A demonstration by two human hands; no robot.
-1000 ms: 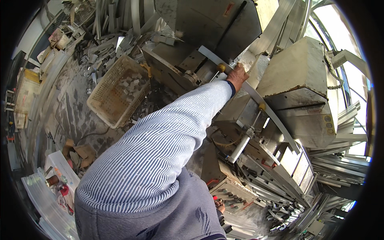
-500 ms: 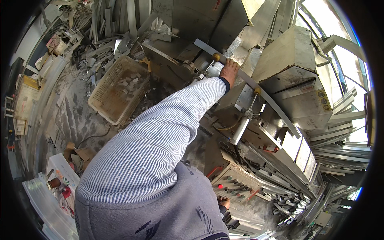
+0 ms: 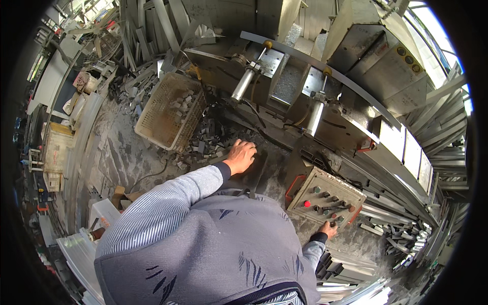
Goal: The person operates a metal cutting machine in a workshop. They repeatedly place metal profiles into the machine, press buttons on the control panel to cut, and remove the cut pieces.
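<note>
My left hand [image 3: 240,156] lies palm down on the dark front ledge of a metal cutting machine [image 3: 284,96], fingers slightly spread, beside a heap of small metal offcuts [image 3: 206,142]. It holds nothing that I can see. My right hand [image 3: 328,230] is at the lower edge of a grey control panel [image 3: 325,195] with red and dark buttons. Its fingertips touch a knob there, and the grip is too small to make out. A long metal profile [image 3: 325,68] lies across the machine above two upright cylinders [image 3: 243,84].
A beige plastic basket [image 3: 170,109] holding offcuts stands on the dusty floor to the left. Stacked metal profiles [image 3: 432,147] fill the right side, and more lean at the back. Boxes and white bundles [image 3: 76,244] sit at the lower left.
My left hand has come down from the long profile on top of the machine to its front ledge. My right hand and the control panel have come into view.
</note>
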